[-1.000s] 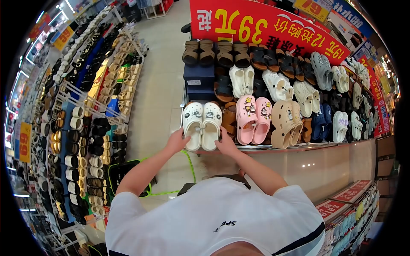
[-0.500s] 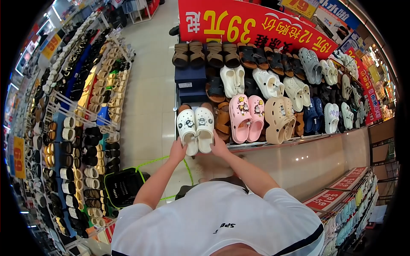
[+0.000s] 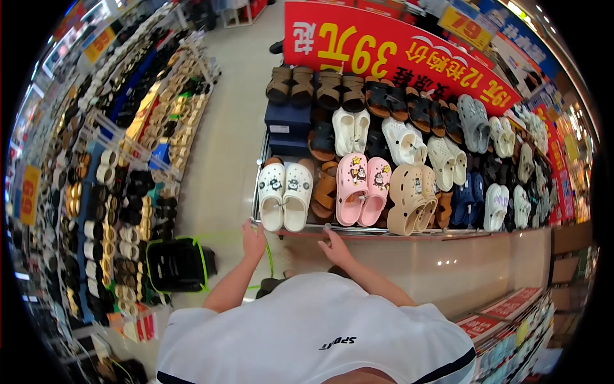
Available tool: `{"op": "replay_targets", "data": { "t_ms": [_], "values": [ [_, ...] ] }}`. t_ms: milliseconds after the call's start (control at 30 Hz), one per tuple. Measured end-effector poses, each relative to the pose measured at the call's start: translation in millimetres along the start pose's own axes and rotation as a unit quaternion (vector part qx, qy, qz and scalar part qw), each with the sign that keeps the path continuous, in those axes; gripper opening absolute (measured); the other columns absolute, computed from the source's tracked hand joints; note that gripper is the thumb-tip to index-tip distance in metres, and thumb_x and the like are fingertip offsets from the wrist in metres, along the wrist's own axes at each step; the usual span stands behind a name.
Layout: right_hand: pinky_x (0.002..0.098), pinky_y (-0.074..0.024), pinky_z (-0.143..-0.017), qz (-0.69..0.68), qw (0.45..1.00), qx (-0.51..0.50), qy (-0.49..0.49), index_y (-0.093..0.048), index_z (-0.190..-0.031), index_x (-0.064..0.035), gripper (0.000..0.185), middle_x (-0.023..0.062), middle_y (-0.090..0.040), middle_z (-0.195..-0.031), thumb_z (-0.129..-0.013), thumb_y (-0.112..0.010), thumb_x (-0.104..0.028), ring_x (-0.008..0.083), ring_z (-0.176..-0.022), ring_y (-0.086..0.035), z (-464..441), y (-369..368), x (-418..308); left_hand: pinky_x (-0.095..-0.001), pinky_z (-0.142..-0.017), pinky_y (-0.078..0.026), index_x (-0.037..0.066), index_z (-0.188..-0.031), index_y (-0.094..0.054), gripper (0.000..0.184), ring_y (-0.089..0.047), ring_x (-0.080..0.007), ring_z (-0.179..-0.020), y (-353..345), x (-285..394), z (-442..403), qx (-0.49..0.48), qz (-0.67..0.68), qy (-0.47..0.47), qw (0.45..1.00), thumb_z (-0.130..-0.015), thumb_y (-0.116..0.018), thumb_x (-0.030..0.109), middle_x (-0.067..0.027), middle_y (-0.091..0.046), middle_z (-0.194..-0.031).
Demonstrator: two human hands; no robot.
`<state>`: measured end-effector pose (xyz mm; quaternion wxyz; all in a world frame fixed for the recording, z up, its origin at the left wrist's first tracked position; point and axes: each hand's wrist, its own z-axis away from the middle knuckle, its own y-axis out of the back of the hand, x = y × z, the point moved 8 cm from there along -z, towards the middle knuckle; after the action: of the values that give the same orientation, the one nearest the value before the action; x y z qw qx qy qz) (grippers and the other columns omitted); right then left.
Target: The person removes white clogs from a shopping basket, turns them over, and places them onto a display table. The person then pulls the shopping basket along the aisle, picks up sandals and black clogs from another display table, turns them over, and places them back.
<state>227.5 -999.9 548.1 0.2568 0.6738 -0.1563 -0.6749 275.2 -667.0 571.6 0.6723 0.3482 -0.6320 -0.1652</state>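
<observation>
The head camera looks forward and down (fisheye-wide) over the nearby white shirt (image 3: 307,320).

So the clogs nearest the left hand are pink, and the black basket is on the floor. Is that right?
Not quite: the clogs nearest the left hand are white, as the head view shows. The black basket is on the floor.

I count two hands (image 3: 254,239) near mid-frame and, just above, one pair of white clogs (image 3: 273,185), one pair of pink clogs (image 3: 350,184) and one of tan clogs (image 3: 404,182). Higher up, two pairs of brown strappy sandals (image 3: 278,84) and two navy boxes (image 3: 286,115); lower left, one black basket (image 3: 174,265); upper right, one yellow "79" sign (image 3: 472,24).
</observation>
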Motion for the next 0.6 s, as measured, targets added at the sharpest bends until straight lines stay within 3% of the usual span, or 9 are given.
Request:
{"op": "replay_targets", "data": {
  "t_ms": [33,67,167,200,300,400,467,600],
  "values": [
    [0.0293,-0.0534,-0.070,0.025,0.999,-0.018,-0.009,-0.042,-0.146,0.0006,0.058,0.0143,-0.064,-0.123,-0.097,-0.065,-0.020,0.0150,-0.077,-0.063,11.7,4.2,10.2,-0.0483,-0.089,-0.049,-0.003,-0.139,-0.046,0.054,-0.059,-0.0442,-0.103,7.9,-1.7,16.5,0.031,-0.030,0.002,0.999,-0.097,-0.060,0.028,-0.0281,-0.054,-0.120],
    [0.0289,-0.0531,-0.072,-0.048,0.995,-0.055,-0.073,-0.051,-0.139,-0.0011,0.048,0.0107,-0.068,-0.110,-0.097,-0.064,-0.020,0.0151,-0.076,-0.063,20.6,-7.0,46.0,-0.0491,-0.090,-0.049,-0.003,-0.137,-0.047,0.053,-0.059,-0.0446,-0.105,5.6,-9.6,28.4,0.016,-0.040,0.017,0.999,-0.097,-0.060,0.030,-0.0282,-0.054,-0.121],
    [0.0394,-0.0538,-0.088,-0.070,0.958,-0.244,-0.138,-0.062,-0.128,-0.0014,0.048,0.0197,-0.071,-0.114,-0.092,-0.069,-0.032,0.0308,-0.100,-0.069,46.5,6.1,55.8,-0.0503,-0.092,-0.049,-0.003,-0.127,-0.054,0.050,-0.059,-0.0453,-0.108,-2.2,-50.9,81.0,-0.037,-0.068,0.121,0.990,-0.097,-0.057,0.037,-0.0287,-0.057,-0.120],
    [0.0383,-0.0549,-0.084,-0.068,0.959,-0.253,-0.111,-0.068,-0.120,-0.0032,0.041,0.0173,-0.074,-0.103,-0.091,-0.070,-0.033,0.0272,-0.093,-0.071,50.8,11.4,58.4,-0.0501,-0.093,-0.050,-0.003,-0.122,-0.059,0.051,-0.060,-0.0452,-0.108,-4.7,-65.2,102.8,-0.068,-0.073,0.165,0.981,-0.097,-0.055,0.041,-0.0289,-0.061,-0.117],
    [0.0377,-0.0547,-0.085,0.018,0.927,-0.368,-0.073,-0.069,-0.118,-0.0046,0.038,0.0171,-0.074,-0.104,-0.091,-0.070,-0.032,0.0258,-0.096,-0.071,53.5,27.0,53.0,-0.0478,-0.092,-0.052,-0.003,-0.107,-0.067,0.055,-0.063,-0.0430,-0.106,-28.2,-129.6,183.0,-0.167,-0.096,0.268,0.944,-0.096,-0.053,0.048,-0.0289,-0.067,-0.110],
    [0.0384,-0.0548,-0.086,0.048,0.916,-0.397,-0.038,-0.071,-0.116,-0.0041,0.038,0.0185,-0.074,-0.105,-0.092,-0.069,-0.033,0.0287,-0.097,-0.072,38.6,26.8,77.5,-0.0461,-0.091,-0.053,-0.003,-0.102,-0.070,0.056,-0.067,-0.0395,-0.104,-36.9,-144.0,274.6,-0.263,-0.026,0.466,0.844,-0.095,-0.053,0.050,-0.0287,-0.069,-0.105],
    [0.0394,-0.0546,-0.087,0.101,0.896,-0.431,-0.034,-0.071,-0.116,-0.0039,0.039,0.0199,-0.073,-0.106,-0.092,-0.067,-0.034,0.0315,-0.099,-0.071,29.9,23.7,88.7,-0.0453,-0.092,-0.053,-0.001,-0.101,-0.071,0.052,-0.068,-0.0366,-0.106,-48.5,-147.5,321.0,-0.246,-0.042,0.480,0.841,-0.093,-0.056,0.048,-0.0256,-0.070,-0.109],
    [0.0418,-0.0531,-0.091,0.151,0.856,-0.495,0.023,-0.070,-0.116,-0.0038,0.041,0.0221,-0.072,-0.109,-0.092,-0.065,-0.036,0.0358,-0.104,-0.069,26.1,1.1,101.5,-0.0449,-0.094,-0.052,0.002,-0.102,-0.073,0.045,-0.068,-0.0366,-0.106,-73.7,-149.4,400.1,-0.106,-0.022,0.509,0.854,-0.090,-0.060,0.044,-0.0219,-0.072,-0.109]
  ]
}}
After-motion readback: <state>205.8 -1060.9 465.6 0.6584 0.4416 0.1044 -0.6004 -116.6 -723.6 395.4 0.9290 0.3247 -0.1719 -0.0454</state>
